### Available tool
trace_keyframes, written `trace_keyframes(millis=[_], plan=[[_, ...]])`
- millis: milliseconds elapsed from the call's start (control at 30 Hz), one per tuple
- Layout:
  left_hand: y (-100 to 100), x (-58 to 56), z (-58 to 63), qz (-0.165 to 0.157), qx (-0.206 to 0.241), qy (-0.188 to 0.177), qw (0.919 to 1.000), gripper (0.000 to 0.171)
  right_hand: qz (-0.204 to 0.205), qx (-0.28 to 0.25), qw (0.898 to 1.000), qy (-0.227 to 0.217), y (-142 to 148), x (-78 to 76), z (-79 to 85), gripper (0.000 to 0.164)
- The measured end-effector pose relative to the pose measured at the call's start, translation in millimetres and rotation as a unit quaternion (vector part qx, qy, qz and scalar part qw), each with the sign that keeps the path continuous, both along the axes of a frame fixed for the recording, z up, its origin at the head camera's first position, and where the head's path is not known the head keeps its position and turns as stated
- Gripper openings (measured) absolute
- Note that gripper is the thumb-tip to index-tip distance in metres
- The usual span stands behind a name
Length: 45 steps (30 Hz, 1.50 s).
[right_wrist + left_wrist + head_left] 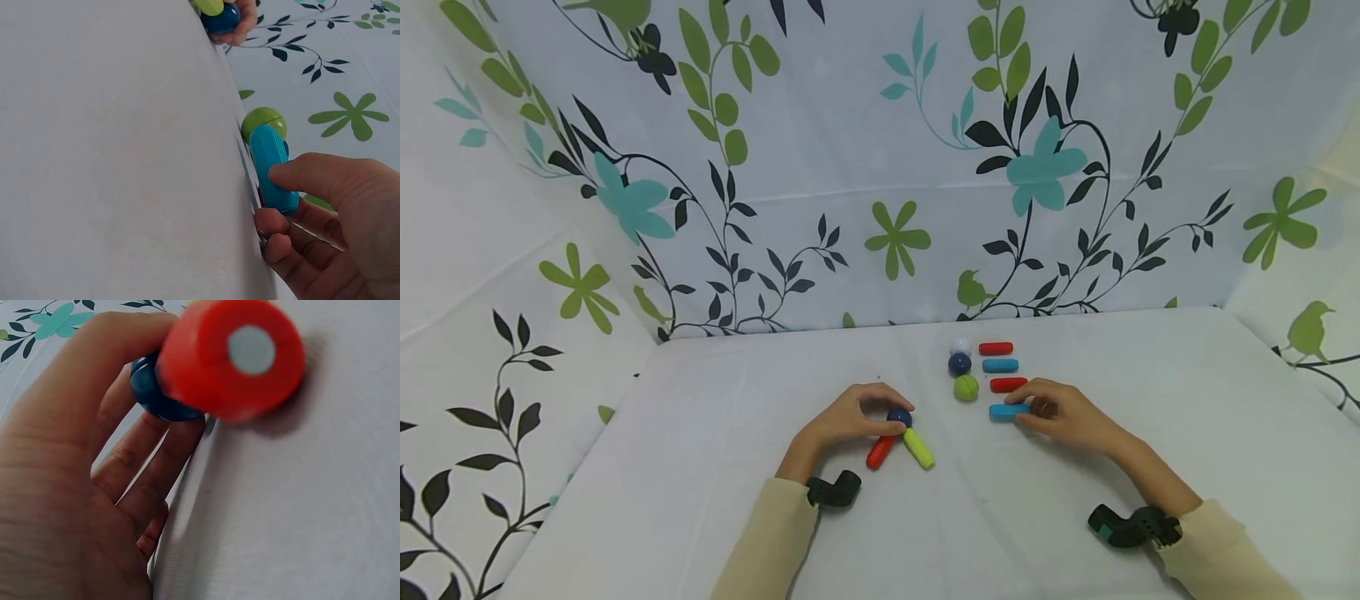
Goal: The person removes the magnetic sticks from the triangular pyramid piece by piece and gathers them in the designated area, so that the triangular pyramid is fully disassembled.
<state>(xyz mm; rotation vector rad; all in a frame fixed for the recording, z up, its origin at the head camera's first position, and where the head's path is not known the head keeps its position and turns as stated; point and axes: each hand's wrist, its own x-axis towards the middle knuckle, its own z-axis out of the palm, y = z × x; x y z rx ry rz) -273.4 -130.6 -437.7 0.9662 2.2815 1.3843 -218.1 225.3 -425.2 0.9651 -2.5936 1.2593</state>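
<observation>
My left hand (pixel 853 412) pinches a dark blue ball (pixel 899 417) between thumb and fingers. A red rod (pixel 880 452) and a yellow-green rod (pixel 919 448) run from this ball toward me, spread in a V. Seen from the left wrist, the near end of the red rod (pixel 234 387) has a pale round disc (pixel 251 350). To the right, my right hand (pixel 1067 414) holds a light blue rod (pixel 1003 412) by its right end. From the right wrist, the thumb lies along that blue rod (pixel 265 153), with fingertips beneath it.
Beyond the right hand, a red rod (pixel 1008 384), a blue rod (pixel 1000 365) and another red rod (pixel 996 348) lie in a column. Left of them stand a green ball (pixel 966 387), a dark blue ball (pixel 959 363) and a white ball (pixel 960 345). A white cloth covers the table (pixel 700 467).
</observation>
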Motion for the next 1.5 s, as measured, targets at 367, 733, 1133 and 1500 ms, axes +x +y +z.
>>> trace_keyframes(millis=[367,733,1133,1500], plan=[[1,0.0,-0.6,0.006,-0.006,-0.004,1.0000,0.028,-0.040,0.020,0.998,-0.040,11,-0.6,-1.7,0.024],[5,3.1,0.7,0.023,-0.020,0.003,0.9995,0.027,-0.044,0.015,0.999,-0.024,15,-0.2,-3.9,0.023],[3,1.6,3.2,-0.039,-0.006,0.025,0.9989,0.034,-0.036,0.013,0.999,-0.013,14,-2.7,-1.6,0.024],[3,2.3,3.8,-0.027,-0.009,0.021,0.9994,0.029,-0.035,-0.024,0.999,0.025,9,-4.1,0.1,0.026]])
